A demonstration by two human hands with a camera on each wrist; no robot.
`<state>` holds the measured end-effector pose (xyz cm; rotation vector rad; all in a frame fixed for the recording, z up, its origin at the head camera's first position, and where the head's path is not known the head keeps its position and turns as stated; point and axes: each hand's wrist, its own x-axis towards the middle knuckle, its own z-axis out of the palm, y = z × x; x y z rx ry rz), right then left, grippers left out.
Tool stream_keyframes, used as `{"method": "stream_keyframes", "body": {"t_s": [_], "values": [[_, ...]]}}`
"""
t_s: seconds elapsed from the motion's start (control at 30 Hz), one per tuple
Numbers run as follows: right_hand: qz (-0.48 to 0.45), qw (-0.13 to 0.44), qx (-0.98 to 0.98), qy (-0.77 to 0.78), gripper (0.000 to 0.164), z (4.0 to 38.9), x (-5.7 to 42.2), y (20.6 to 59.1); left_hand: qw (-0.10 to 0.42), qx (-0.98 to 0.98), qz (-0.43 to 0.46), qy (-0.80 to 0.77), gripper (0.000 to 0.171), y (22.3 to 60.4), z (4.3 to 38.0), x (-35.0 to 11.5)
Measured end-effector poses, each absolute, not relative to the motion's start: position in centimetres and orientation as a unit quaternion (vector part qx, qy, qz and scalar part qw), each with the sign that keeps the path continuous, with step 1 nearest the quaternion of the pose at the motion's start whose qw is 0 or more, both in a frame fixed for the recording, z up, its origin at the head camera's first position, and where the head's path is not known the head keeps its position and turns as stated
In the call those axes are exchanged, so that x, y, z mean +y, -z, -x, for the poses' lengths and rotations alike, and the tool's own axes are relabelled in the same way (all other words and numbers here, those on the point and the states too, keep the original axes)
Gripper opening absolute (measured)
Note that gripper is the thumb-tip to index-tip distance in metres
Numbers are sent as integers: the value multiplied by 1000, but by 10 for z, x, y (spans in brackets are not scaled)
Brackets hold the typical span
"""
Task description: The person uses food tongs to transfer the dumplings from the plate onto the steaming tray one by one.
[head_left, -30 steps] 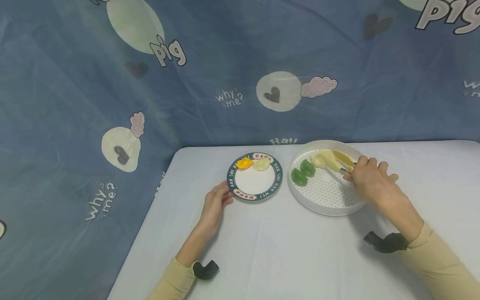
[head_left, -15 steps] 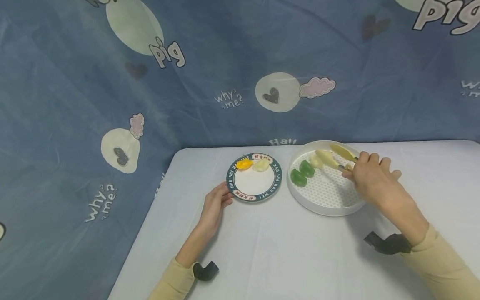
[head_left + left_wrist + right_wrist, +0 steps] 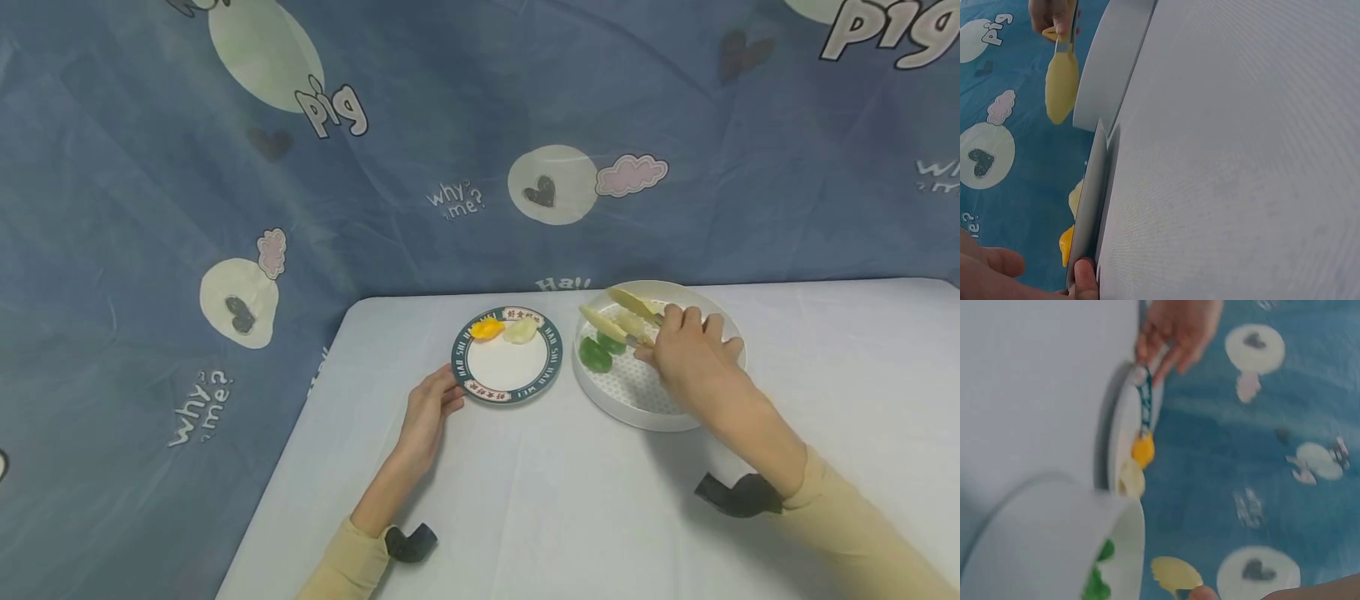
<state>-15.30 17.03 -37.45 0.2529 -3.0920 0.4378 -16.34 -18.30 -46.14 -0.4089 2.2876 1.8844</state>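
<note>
Yellow tongs (image 3: 602,323) are gripped by the right hand (image 3: 693,357) above the white tray (image 3: 626,415).
The right arm is angled in from 5 o'clock; the tongs' tips are held apart toward 10 o'clock. The plate (image 3: 502,362) is touched at 8 o'clock by the left hand (image 3: 429,408); whether it is pinched cannot be told. Green pieces (image 3: 596,356) are seen at the tray's 9 o'clock, an orange piece (image 3: 487,328) at the plate's 11. Both vessels are set near the table's (image 3: 540,492) far edge, narrowly separated.
</note>
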Motion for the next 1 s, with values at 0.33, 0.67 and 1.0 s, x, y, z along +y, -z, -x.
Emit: {"method": "stream_keyframes", "body": {"t_s": [0.33, 0.67, 1.0], "values": [[-112, 34, -983, -144, 48, 151, 119, 376, 74, 760, 143, -630, 59, 460, 162, -183], [-138, 61, -980, -128, 49, 159, 88, 387, 73, 757, 137, -634, 58, 459, 164, -184], [-145, 62, -980, -122, 48, 171, 69, 399, 74, 756, 140, -635, 58, 460, 164, -183]]}}
